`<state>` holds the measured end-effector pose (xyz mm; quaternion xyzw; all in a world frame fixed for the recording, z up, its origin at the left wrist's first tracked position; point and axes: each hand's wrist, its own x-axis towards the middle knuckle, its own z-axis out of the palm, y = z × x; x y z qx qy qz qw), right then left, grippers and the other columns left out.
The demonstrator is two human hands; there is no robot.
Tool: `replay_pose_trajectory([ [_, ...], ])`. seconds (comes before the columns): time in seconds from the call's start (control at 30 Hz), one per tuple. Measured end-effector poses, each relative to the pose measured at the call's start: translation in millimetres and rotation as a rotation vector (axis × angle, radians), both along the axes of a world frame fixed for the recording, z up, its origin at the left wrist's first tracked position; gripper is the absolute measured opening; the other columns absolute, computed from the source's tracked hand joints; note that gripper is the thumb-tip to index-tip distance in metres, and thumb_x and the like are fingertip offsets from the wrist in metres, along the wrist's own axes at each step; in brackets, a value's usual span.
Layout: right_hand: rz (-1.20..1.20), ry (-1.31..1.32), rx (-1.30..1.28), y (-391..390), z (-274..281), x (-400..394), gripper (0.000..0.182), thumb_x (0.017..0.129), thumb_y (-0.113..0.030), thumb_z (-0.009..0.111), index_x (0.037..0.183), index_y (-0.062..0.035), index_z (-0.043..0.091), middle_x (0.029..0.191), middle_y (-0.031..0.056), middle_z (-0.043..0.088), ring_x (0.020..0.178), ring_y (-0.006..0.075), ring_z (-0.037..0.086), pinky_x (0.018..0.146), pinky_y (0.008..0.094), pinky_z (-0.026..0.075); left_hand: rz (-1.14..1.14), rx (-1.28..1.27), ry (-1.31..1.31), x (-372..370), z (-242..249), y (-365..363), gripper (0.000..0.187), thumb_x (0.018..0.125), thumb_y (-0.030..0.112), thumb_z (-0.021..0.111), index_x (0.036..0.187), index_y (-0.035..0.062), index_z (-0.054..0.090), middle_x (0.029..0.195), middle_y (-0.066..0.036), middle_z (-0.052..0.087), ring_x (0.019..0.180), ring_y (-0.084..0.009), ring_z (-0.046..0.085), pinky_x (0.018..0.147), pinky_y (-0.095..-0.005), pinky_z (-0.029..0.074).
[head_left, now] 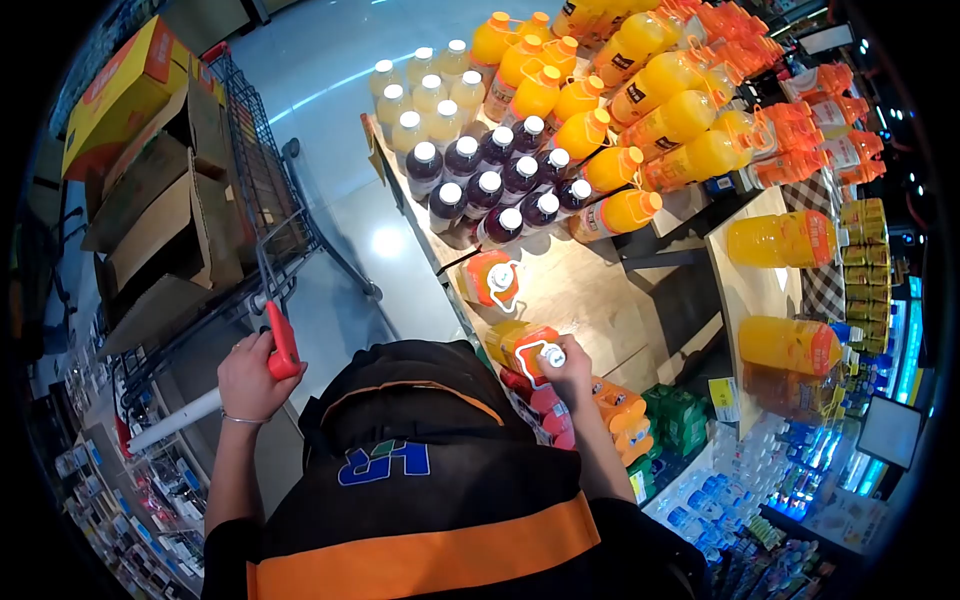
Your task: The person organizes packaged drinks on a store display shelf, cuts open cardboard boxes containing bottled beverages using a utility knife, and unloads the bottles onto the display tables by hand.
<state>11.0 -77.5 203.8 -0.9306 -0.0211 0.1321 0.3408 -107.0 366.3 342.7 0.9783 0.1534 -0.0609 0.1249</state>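
My left hand [252, 375] is closed round the red end of the shopping cart's handle [283, 340]. At the near end of the wooden display table [585, 290], my right hand [570, 372] is closed at the white cap and handle of a large orange drink bottle [522, 345]. That bottle stands upright on the table's edge. Just beyond it stands another orange bottle [488, 277] with a white cap and handle. Farther back are several dark purple bottles [483, 190] with white caps.
Pale yellow bottles [430, 95] and orange juice bottles [665, 115] fill the table's far part. The cart [275, 170] at left holds open cardboard boxes [165, 235] and a yellow box [120, 95]. Packs of orange [622, 418] and green bottles [675, 420] stand at right.
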Motion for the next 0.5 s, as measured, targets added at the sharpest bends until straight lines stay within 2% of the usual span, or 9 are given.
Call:
replay_pose_trajectory([
  [0.1,0.14,-0.095,-0.133,-5,-22,-8,0.033,0.069,-0.024,0.074,0.087,-0.0049,0.054,0.076,0.0147,0.062,0.069,0.0275,0.062,0.063,0.0342,0.05,-0.009,0.01,-0.01,1,0,2,0.041,0.063,0.034,0.072,0.09,0.0067,0.058,0.078,-0.009,0.056,0.076,-0.0296,0.056,0.064,-0.0401,0.045],
  [0.17,0.037,0.039,-0.201,-8,-12,-14,0.033,0.07,-0.023,0.073,0.088,-0.0044,0.053,0.079,0.0163,0.062,0.072,0.0298,0.062,0.065,0.0356,0.05,-0.022,0.011,-0.035,1,0,1,0.041,0.064,0.034,0.072,0.091,0.0062,0.058,0.078,-0.009,0.056,0.076,-0.0298,0.056,0.064,-0.04,0.045],
  [0.23,0.062,0.069,-0.21,-10,-5,-19,0.034,0.07,-0.021,0.074,0.09,-0.0048,0.052,0.079,0.0165,0.062,0.073,0.0298,0.062,0.065,0.0364,0.05,-0.016,0.01,-0.044,0,0,0,0.041,0.063,0.034,0.073,0.09,0.006,0.058,0.078,-0.009,0.056,0.076,-0.0301,0.056,0.064,-0.0401,0.045],
  [0.3,0.072,0.141,-0.121,-11,-8,-21,0.037,0.069,-0.023,0.073,0.093,-0.0062,0.052,0.087,0.0194,0.06,0.083,0.0368,0.059,0.072,0.0417,0.048,0.012,0.015,-0.058,1,-1,-1,0.041,0.063,0.033,0.073,0.09,0.0058,0.058,0.077,-0.01,0.056,0.075,-0.0303,0.056,0.064,-0.0402,0.045],
  [0.5,0.098,0.169,-0.169,-6,-3,-16,0.043,0.068,-0.029,0.077,0.095,-0.0073,0.051,0.087,0.0197,0.061,0.082,0.0372,0.059,0.072,0.0426,0.048,-0.018,0.026,-0.052,0,2,1,0.044,0.062,0.037,0.075,0.09,0.0081,0.058,0.077,-0.008,0.055,0.074,-0.0278,0.057,0.064,-0.0391,0.046],
])
